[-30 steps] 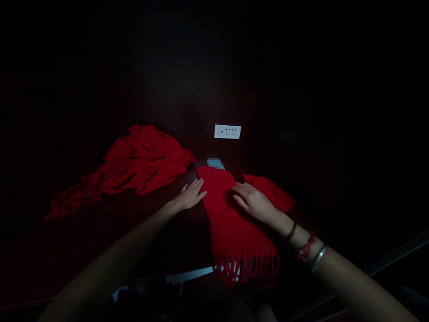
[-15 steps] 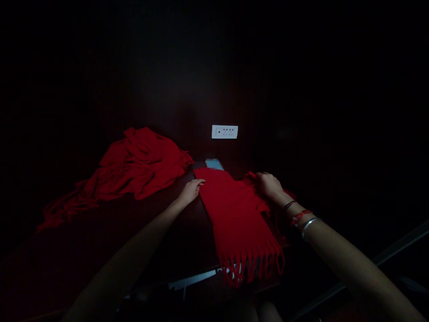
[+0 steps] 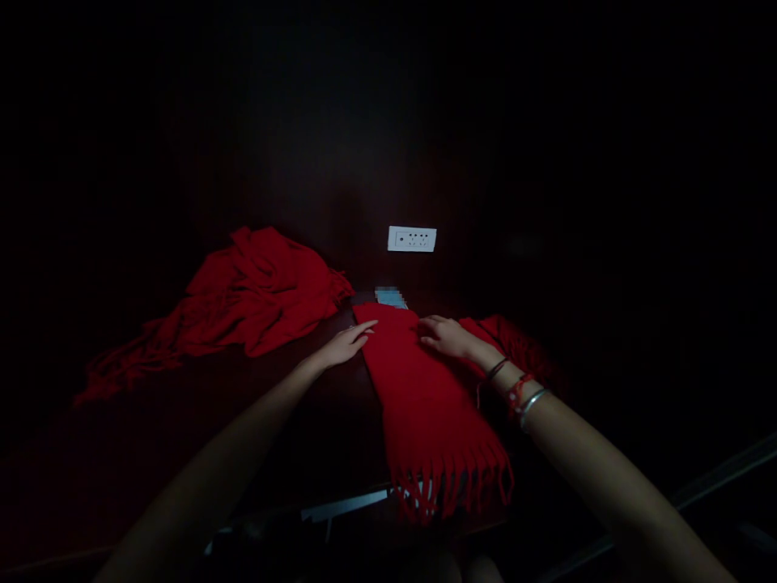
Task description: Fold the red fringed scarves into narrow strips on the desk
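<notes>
A red fringed scarf (image 3: 425, 389) lies in a flat strip on the dark tabletop, its fringe hanging over the near edge. At the strip's far left edge is my left hand (image 3: 345, 346), fingers stretched out and touching the cloth. My right hand (image 3: 447, 335) rests on the far right part of the strip, fingers loosely bent and spread, gripping nothing visible. More red cloth (image 3: 507, 340) lies bunched beyond my right wrist; its join to the strip is hidden.
A second heap of red fringed cloth (image 3: 261, 291) lies crumpled to the left. Behind the strip is a small pale blue item (image 3: 390, 298), blurred out. A white socket plate (image 3: 412, 239) is on the dark wall. Something white (image 3: 346, 504) shows below the near table edge.
My right hand has let go of the bunched cloth at the right and moved left onto the flat strip. My left hand's fingers have straightened at the left edge.
</notes>
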Available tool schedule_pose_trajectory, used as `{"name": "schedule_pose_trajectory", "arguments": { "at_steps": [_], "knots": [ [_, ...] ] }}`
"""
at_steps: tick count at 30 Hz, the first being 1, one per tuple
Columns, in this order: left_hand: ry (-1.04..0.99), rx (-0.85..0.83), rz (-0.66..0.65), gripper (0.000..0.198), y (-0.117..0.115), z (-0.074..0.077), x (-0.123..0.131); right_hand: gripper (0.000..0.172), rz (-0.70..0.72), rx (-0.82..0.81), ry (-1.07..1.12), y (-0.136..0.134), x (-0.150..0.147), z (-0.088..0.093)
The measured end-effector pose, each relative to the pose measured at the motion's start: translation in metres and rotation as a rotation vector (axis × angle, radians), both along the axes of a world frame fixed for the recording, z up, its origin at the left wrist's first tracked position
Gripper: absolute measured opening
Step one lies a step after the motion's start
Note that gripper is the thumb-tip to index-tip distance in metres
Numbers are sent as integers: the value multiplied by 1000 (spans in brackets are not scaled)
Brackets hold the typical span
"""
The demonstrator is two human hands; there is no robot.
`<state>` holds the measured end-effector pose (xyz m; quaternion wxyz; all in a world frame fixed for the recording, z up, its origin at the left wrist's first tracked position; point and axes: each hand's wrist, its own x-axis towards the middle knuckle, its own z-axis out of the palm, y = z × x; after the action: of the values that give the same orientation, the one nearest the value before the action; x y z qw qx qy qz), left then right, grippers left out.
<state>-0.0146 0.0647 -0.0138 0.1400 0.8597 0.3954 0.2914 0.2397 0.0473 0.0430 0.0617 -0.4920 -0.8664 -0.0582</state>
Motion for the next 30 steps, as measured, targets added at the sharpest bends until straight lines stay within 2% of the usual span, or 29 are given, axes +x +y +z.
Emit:
{"name": "schedule_pose_trajectory", "arguments": {
  "at_steps": [3,8,15,20,24,27,30],
  "knots": [
    [3,-91,-26,54,-1,2,-4,39,-3,-87,-1,19,-10,-16],
    [-3,-139,-4,56,2,4,-5,26,66,-20,103,30,2,-22],
    [64,-28,90,51,3,0,0,23,103,99,252,19,21,-3],
    [141,56,59,46,1,-1,-1,22,13,62,117,22,15,-18],
    [262,116,67,36,-8,4,1,28,2,129,80,21,5,-28],
    [298,160,8,34,-21,12,6,32,-26,191,120,22,5,-29],
    [374,35,-107,38,-35,17,13,33,-46,178,131,26,9,-32]
  ]
}}
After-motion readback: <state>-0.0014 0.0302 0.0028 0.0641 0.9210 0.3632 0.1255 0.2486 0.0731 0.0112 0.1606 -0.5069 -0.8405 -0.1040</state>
